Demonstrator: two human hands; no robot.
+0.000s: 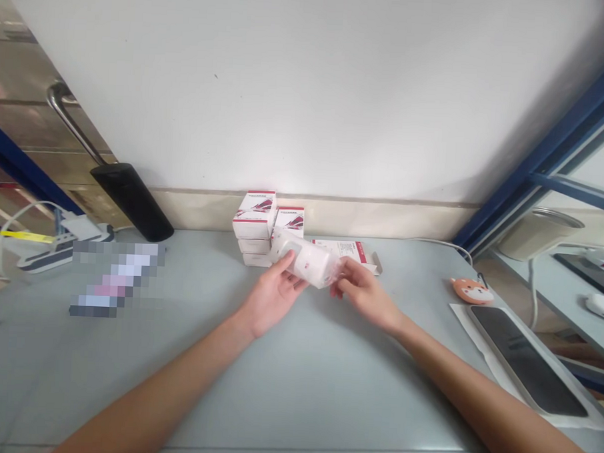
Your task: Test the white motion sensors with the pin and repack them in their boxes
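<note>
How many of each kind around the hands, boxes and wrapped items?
white-and-red cartons by the wall: 4
flat white-and-red carton: 1
plastic-wrapped white item: 1
Total: 6

grey table, stacked white boxes, phone on paper

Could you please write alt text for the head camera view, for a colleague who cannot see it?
A person's left hand and right hand hold a white roll wrapped in clear plastic over a grey table. Behind it stand white boxes with red markings, and a phone lies on white paper to the right.
</note>
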